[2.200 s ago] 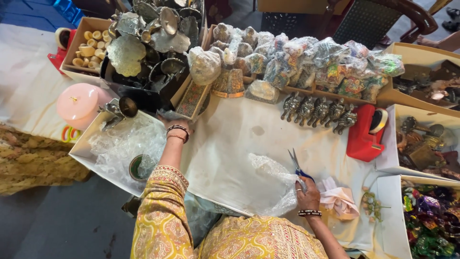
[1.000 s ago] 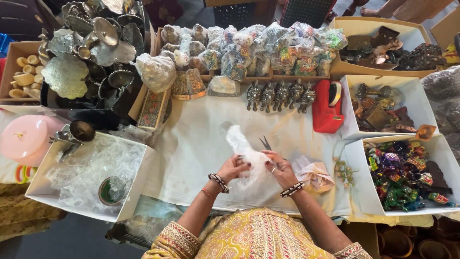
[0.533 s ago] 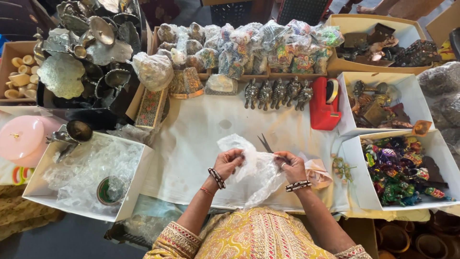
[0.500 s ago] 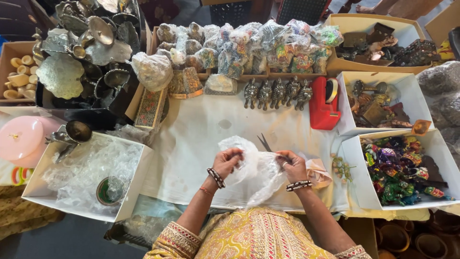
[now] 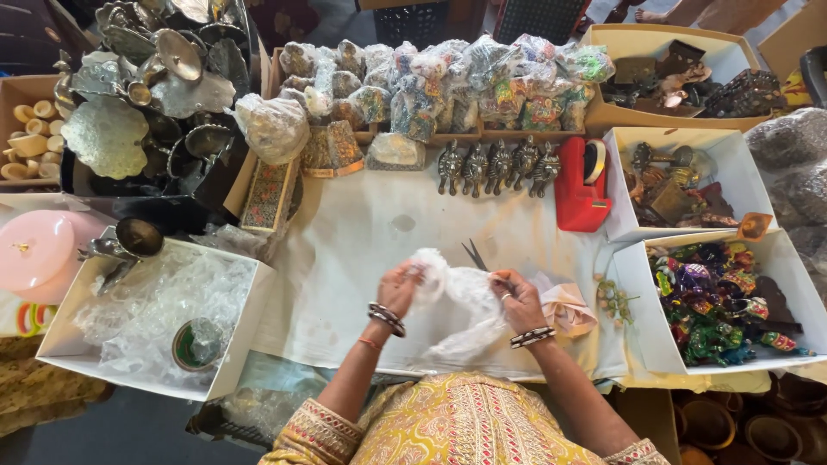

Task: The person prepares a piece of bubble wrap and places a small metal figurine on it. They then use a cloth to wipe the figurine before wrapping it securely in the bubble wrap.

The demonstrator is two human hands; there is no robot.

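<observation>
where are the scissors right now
In the head view the scissors lie just above the clear plastic bag, between both hands, below the row of metal figurines.

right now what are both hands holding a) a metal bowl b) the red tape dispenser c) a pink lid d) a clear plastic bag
d: the left hand and right hand both grip the crumpled clear plastic bag between them, while the red tape dispenser stands untouched farther back on the table.
</observation>
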